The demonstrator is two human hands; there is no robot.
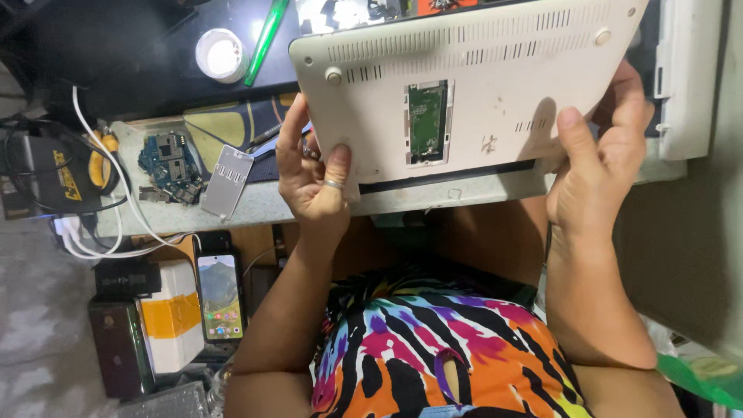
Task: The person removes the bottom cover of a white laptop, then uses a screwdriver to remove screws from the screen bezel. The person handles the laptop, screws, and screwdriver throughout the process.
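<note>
A beige laptop base [495, 85] is held bottom side up over the workbench edge. A small open hatch in it shows a green circuit board [427, 120]. My left hand [309, 174], a ring on its thumb, grips the left near corner. My right hand [596, 166] grips the right near corner, thumb pressed on the bottom panel. Two round rubber feet and rows of vent slots show on the panel.
A blue phone circuit board [169, 166] and a silver metal plate [227, 180] lie on the bench at left. A white round container [221, 54] and green pen [266, 40] sit further back. White cables [116, 186], a lit smartphone [220, 296] and boxes [172, 317] are lower left.
</note>
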